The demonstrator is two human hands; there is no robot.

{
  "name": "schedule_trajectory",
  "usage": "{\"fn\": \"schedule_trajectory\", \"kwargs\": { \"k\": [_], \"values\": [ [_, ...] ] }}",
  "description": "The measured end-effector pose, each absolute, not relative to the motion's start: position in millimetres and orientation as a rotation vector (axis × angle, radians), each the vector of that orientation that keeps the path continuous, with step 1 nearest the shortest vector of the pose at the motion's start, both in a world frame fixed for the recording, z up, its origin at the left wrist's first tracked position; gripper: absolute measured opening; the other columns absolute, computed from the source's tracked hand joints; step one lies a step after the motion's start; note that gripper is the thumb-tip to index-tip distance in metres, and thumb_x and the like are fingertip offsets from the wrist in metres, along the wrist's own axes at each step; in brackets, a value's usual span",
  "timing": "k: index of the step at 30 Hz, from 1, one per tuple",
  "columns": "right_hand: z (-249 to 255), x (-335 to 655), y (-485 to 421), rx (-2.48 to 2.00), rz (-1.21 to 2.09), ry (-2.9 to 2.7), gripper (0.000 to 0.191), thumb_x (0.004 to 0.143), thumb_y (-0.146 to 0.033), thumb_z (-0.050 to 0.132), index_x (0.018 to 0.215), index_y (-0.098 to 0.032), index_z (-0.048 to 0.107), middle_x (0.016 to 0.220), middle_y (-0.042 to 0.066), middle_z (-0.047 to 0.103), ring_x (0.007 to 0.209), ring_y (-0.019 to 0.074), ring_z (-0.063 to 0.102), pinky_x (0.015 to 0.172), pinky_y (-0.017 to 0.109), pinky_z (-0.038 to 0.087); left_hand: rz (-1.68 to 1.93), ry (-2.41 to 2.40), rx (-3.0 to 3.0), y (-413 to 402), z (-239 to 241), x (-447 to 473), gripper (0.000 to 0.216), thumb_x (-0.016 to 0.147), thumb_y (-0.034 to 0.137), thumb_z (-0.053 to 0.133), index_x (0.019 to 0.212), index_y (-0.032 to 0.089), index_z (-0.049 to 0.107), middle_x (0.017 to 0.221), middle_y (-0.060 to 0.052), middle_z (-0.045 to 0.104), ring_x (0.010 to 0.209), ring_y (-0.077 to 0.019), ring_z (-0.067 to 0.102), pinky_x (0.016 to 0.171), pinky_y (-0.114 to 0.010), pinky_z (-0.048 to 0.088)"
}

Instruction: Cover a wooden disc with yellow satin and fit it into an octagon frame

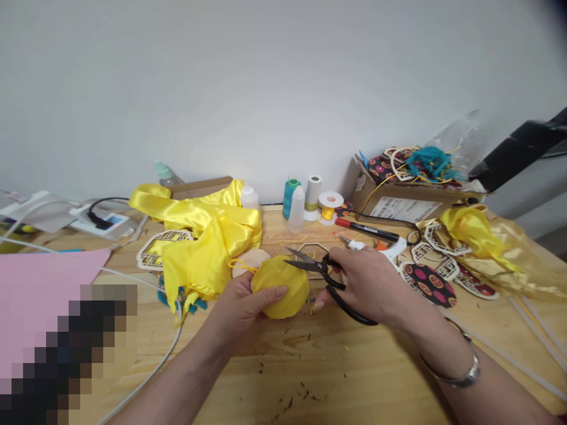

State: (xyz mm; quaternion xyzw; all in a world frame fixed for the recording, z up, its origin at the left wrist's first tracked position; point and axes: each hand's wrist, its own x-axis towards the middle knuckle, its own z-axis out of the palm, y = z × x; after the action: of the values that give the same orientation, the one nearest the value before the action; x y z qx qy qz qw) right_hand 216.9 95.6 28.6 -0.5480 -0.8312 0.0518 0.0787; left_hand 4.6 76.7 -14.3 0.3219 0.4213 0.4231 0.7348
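My left hand [241, 307] is closed around a round piece covered in yellow satin [280, 287], its thumb lying across the front. My right hand [367, 280] grips black scissors [325, 273] by the handles. The blades are slightly apart and point left, just above the top edge of the yellow piece. A thin yellow thread [241, 264] loops off the piece to the left. Both hands hover low over the wooden table [283, 366].
A heap of yellow satin [204, 236] lies behind my left hand. Thread spools [290, 198], a small bottle [296, 209] and a red marker [367, 230] stand at the back. A cardboard box [407, 200] and patterned wooden cut-outs [427, 283] lie right. Pink sheet [39, 283] at left.
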Motion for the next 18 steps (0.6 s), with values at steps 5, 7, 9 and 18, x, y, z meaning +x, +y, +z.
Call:
{"fn": "schedule_trajectory", "kwargs": {
  "k": [5,7,9,18],
  "values": [
    [26,216,96,-1.625,0.110,-2.563,0.041,0.078,-0.063,0.049,0.079,-0.022,0.055,0.069,0.004,0.067,0.066,0.0246,0.063,0.058,0.031,0.032,0.882,0.936,0.745,76,-20,3,0.028,0.066,0.022,0.079,0.093,0.016,0.072,0.088,-0.005,0.076,0.078,-0.0193,0.070,0.073,-0.028,0.056],
    [25,215,96,-1.620,0.098,-2.571,0.042,0.078,-0.063,0.049,0.079,-0.022,0.055,0.070,0.004,0.067,0.066,0.0248,0.063,0.060,0.032,0.032,0.877,0.930,0.758,76,-22,3,0.029,0.067,0.022,0.078,0.095,0.016,0.072,0.087,-0.005,0.076,0.078,-0.0195,0.069,0.073,-0.029,0.056],
    [24,215,95,-1.619,0.084,-2.570,0.040,0.077,-0.062,0.050,0.078,-0.022,0.054,0.070,0.004,0.067,0.066,0.0249,0.063,0.061,0.032,0.033,0.874,0.923,0.758,76,-22,4,0.029,0.067,0.022,0.078,0.095,0.016,0.071,0.086,-0.005,0.076,0.076,-0.0188,0.069,0.070,-0.028,0.055],
    [21,215,96,-1.621,0.010,-2.546,0.037,0.076,-0.057,0.052,0.068,-0.022,0.053,0.063,0.003,0.067,0.061,0.0234,0.063,0.062,0.032,0.033,0.870,0.894,0.758,76,-26,4,0.029,0.067,0.019,0.078,0.095,0.018,0.072,0.086,-0.004,0.075,0.077,-0.0183,0.069,0.073,-0.028,0.055]
  ]
}}
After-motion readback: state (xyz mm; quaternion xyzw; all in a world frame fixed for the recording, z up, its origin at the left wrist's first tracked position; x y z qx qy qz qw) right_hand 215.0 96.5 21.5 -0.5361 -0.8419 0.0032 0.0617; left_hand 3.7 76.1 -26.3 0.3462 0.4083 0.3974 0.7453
